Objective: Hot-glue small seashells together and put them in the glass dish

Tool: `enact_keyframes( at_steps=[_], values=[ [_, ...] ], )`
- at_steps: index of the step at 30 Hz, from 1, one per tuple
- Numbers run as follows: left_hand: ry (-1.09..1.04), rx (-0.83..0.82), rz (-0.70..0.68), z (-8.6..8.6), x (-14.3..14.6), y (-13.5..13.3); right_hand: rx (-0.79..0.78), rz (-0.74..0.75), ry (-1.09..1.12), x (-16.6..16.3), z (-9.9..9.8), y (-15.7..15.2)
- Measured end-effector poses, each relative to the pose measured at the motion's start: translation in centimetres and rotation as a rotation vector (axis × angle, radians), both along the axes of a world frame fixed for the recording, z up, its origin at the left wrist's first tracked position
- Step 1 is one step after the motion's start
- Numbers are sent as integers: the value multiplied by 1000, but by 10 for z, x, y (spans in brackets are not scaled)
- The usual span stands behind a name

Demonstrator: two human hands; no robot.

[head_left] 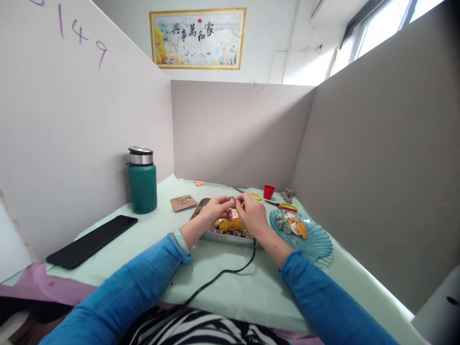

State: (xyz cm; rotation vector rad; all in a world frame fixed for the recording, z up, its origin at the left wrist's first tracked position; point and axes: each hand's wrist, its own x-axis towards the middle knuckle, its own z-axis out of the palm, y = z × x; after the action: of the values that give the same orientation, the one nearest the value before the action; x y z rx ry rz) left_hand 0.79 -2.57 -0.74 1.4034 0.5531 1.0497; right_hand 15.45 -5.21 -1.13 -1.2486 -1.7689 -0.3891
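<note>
My left hand point(215, 212) and my right hand point(251, 213) meet above a metal tray point(230, 238), fingertips pinched together. Between them is a small greyish piece point(233, 201), too small to name and partly covered by the fingers. Beneath my hands the tray holds a yellow tool point(231, 224), which looks like a glue gun, among many small shell-like bits point(240, 233). A black cord point(226, 271) runs from the tray's front edge toward my lap. My hands hide much of the tray's far side.
Right of the tray, a blue glass plate point(319, 242) bears orange, white and grey decorated pieces point(296, 227). Behind lie red-and-yellow scissors point(287, 207), yellow-handled scissors point(256, 196) and a red cup point(269, 192). Leftward are a cardboard square point(183, 202), a green bottle point(143, 187) and a black phone point(91, 241). Grey partitions point(240, 129) enclose the table.
</note>
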Motion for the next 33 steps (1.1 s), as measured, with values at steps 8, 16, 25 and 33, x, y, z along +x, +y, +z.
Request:
enact_keyframes(
  at_steps=[8, 16, 25, 33],
  values=[
    [-17, -4, 17, 0, 1, -2, 26, -4, -83, -1, -1, -1],
    [1, 56, 9, 3, -4, 2, -39, 161, -36, -3, 6, -7],
    [-121, -101, 61, 13, -13, 8, -538, 191, -245, 24, 10, 6],
    [-115, -85, 62, 17, -25, 15, -538, 220, -237, 24, 8, 6]
  ],
)
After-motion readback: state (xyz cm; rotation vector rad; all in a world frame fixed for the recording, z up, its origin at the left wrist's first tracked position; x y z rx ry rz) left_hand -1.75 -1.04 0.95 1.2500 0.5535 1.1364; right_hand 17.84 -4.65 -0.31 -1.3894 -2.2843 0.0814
